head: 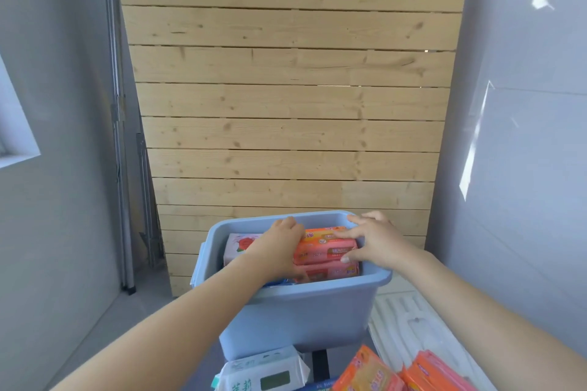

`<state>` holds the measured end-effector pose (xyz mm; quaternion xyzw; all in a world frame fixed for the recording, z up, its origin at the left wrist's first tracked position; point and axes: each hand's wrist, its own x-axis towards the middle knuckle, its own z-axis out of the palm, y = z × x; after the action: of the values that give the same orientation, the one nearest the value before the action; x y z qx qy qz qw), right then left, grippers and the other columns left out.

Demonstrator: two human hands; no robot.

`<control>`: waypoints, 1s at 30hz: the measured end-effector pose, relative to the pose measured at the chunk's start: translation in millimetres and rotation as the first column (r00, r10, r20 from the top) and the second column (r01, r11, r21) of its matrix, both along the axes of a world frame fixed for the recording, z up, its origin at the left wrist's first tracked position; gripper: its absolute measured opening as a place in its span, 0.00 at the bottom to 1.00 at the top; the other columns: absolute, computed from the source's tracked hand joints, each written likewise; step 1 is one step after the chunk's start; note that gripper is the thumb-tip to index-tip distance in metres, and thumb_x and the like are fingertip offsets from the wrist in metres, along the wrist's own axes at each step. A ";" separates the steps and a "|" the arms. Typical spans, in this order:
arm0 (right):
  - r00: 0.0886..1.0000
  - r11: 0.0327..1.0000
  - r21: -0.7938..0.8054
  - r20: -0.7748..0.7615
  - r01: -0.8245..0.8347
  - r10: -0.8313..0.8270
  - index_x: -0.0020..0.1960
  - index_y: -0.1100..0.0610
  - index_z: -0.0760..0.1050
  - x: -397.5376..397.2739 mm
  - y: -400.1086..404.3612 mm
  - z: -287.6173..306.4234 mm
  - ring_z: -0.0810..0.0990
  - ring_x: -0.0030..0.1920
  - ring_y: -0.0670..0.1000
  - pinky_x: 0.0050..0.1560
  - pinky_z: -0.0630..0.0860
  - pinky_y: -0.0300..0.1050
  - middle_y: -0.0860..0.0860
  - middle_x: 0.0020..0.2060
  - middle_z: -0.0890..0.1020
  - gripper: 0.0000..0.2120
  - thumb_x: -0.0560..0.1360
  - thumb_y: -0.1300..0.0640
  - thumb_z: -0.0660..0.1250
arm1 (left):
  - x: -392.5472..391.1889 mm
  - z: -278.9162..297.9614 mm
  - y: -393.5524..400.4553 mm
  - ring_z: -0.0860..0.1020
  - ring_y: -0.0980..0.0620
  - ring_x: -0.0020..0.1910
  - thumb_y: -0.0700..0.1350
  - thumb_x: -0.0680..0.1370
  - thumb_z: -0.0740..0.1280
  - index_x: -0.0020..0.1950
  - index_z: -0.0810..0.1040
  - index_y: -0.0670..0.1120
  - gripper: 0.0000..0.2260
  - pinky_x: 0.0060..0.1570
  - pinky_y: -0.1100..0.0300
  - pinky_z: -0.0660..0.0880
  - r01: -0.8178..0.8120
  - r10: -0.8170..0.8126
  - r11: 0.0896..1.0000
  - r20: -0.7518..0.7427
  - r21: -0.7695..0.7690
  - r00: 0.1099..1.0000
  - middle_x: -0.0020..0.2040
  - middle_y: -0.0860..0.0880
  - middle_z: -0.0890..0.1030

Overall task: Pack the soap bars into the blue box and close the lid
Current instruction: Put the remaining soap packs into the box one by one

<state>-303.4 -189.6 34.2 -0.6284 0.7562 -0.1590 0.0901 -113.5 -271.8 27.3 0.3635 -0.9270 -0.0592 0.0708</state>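
Far left in the blue box (pixel 305 308): a white soap pack with a rose print (pixel 239 246), standing against the left wall. Risk: the left forearm crosses right over it, so a nudge could tip it flat and eat space.

Left hand (pixel 279 247) is down inside the box, fingers curled over the left end of the top pink-orange soap pack (pixel 330 249); it looks like a grasp, though the fingertips are hidden. Second pink pack (pixel 330 270) sits just below, touching it. Right hand (pixel 374 241) has fingers spread across the right end of the same top pack, thumb at its near edge, holding it between the two hands.

Judgement: this is a seating step, and the packs look tight against the right wall. If the top pack rides above the rim, the lid won't seat. Pushing down hard could buckle the wrappers or shove the box, which stands near the worktop's far edge.

Near edge: white wipes-style pack (pixel 263 371), then two orange soap packs (pixel 365 371) (pixel 435 373) not yet packed; room for them looks short. White ribbed lid (pixel 409 317) lies to the right of the box, so closing is not yet done.
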 end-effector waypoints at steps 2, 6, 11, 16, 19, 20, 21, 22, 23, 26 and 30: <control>1.000 1.000 -0.007 0.015 -0.023 0.024 0.64 0.45 0.75 -0.7 -3.9 2.0 0.60 0.67 0.50 0.69 0.60 0.45 0.49 0.67 0.72 0.30 0.63 0.48 0.77 | -5.4 -1.4 0.5 0.67 0.46 0.58 0.52 0.65 0.75 0.59 0.66 0.43 0.30 0.44 0.58 0.67 0.057 -0.044 0.991 0.114 -0.119 0.993 0.59 0.45 0.66; 0.999 0.994 -0.108 0.043 -0.021 0.026 0.57 0.47 0.80 -1.0 -8.5 0.3 0.65 0.60 0.52 0.61 0.66 0.46 0.49 0.53 0.80 0.24 0.62 0.49 0.78 | -6.7 -4.3 -7.7 0.67 0.47 0.55 0.50 0.63 0.77 0.56 0.66 0.44 0.29 0.43 0.57 0.68 0.052 -0.050 0.996 0.029 -0.074 0.998 0.56 0.46 0.65; 0.989 0.985 -0.168 0.146 0.028 -0.003 0.54 0.50 0.82 -3.0 -9.3 -4.8 0.65 0.59 0.52 0.55 0.63 0.41 0.53 0.50 0.80 0.19 0.63 0.50 0.77 | -3.8 -9.0 -12.8 0.70 0.47 0.48 0.47 0.61 0.78 0.56 0.67 0.45 0.30 0.44 0.56 0.71 0.002 0.007 0.998 -0.150 0.061 0.989 0.53 0.49 0.64; 0.990 0.985 -0.169 0.143 0.037 -0.013 0.52 0.50 0.82 0.4 -8.5 -7.9 0.66 0.58 0.53 0.54 0.64 0.42 0.52 0.45 0.76 0.18 0.63 0.50 0.77 | -2.7 -14.9 -15.3 0.70 0.49 0.48 0.52 0.62 0.78 0.56 0.66 0.46 0.30 0.46 0.56 0.71 -0.022 0.052 0.992 -0.236 0.128 0.970 0.55 0.49 0.65; 0.992 0.986 -0.165 0.126 0.038 -0.017 0.54 0.51 0.81 0.6 -11.5 -8.0 0.65 0.60 0.53 0.55 0.63 0.41 0.51 0.47 0.77 0.18 0.64 0.52 0.77 | 1.2 -17.1 -19.0 0.67 0.52 0.56 0.55 0.61 0.78 0.57 0.70 0.48 0.30 0.56 0.59 0.68 0.032 0.015 0.989 -0.309 0.148 0.951 0.56 0.51 0.65; 0.993 0.986 -0.164 0.119 0.041 -0.022 0.55 0.51 0.81 -0.1 -12.3 -7.8 0.65 0.60 0.53 0.54 0.63 0.40 0.52 0.49 0.78 0.18 0.65 0.53 0.76 | 2.0 -17.3 -20.9 0.67 0.52 0.58 0.55 0.63 0.77 0.58 0.71 0.48 0.28 0.58 0.60 0.67 0.050 0.001 0.988 -0.332 0.143 0.943 0.58 0.51 0.66; 0.994 0.986 -0.163 0.106 0.043 -0.026 0.55 0.51 0.81 -0.8 -12.9 -7.5 0.65 0.61 0.53 0.55 0.62 0.41 0.52 0.51 0.79 0.19 0.65 0.53 0.76 | 2.7 -17.3 -22.4 0.67 0.52 0.60 0.54 0.65 0.76 0.59 0.73 0.50 0.25 0.59 0.61 0.65 0.058 -0.007 0.988 -0.336 0.143 0.942 0.61 0.51 0.68; 0.996 0.986 -0.160 0.086 0.041 -0.028 0.55 0.50 0.81 -1.3 -13.0 -7.4 0.65 0.61 0.53 0.55 0.63 0.41 0.51 0.51 0.79 0.19 0.65 0.52 0.76 | 2.8 -17.5 -22.8 0.67 0.52 0.61 0.53 0.67 0.75 0.60 0.73 0.51 0.24 0.59 0.62 0.65 0.056 -0.004 0.987 -0.328 0.148 0.945 0.62 0.51 0.70; 0.998 0.987 -0.156 0.061 0.034 -0.025 0.55 0.50 0.81 -1.4 -12.4 -7.0 0.66 0.60 0.52 0.55 0.64 0.42 0.49 0.49 0.79 0.19 0.65 0.51 0.76 | 2.4 -17.8 -23.3 0.67 0.52 0.62 0.52 0.68 0.74 0.61 0.73 0.52 0.23 0.60 0.61 0.65 0.046 0.005 0.987 -0.317 0.153 0.948 0.63 0.50 0.71; 1.000 0.992 -0.126 -0.027 -0.008 0.005 0.52 0.47 0.78 1.0 -10.4 -6.0 0.64 0.54 0.50 0.52 0.65 0.43 0.43 0.41 0.71 0.22 0.60 0.45 0.77 | -0.4 -19.2 -25.0 0.67 0.51 0.63 0.48 0.70 0.73 0.62 0.73 0.50 0.21 0.62 0.59 0.66 0.025 0.023 0.988 -0.306 0.152 0.952 0.64 0.49 0.72; 0.960 0.997 -0.027 -0.275 -0.068 0.058 0.55 0.49 0.69 6.1 -12.4 -3.2 0.63 0.57 0.50 0.48 0.64 0.43 0.47 0.51 0.71 0.33 0.55 0.42 0.78 | -2.1 -18.0 -27.6 0.70 0.52 0.54 0.46 0.70 0.73 0.61 0.73 0.50 0.21 0.58 0.60 0.67 0.025 0.042 0.981 -0.337 0.191 0.941 0.63 0.50 0.71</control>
<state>-297.3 -202.1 31.0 -0.6697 0.7378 -0.0814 -0.0217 -115.6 -299.4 9.3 0.3571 -0.8892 -0.2100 0.1943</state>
